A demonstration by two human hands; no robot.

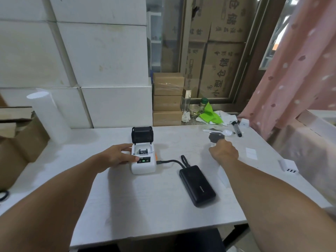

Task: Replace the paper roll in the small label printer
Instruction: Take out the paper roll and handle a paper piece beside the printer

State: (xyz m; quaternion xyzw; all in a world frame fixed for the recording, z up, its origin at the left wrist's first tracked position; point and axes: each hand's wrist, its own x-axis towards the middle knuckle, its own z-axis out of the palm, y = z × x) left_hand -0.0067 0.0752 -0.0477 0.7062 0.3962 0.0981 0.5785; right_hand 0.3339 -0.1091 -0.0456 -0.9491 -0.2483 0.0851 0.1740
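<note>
The small white label printer stands mid-table with its dark lid flipped up and a green light lit on the front panel. The open paper bay shows only dark mechanism parts; I see no roll in it. My left hand grips the printer's left side, with the thumb on the front panel. My right hand is out to the right with its back toward me and its fingers curled. It touches a blurred dark round object on the table, and the fingertips are hidden.
A black power bank lies right of the printer, cabled to its right side. A white spoon, a marker, a white label slip and a small white box sit at the right. White blocks and cardboard boxes line the back.
</note>
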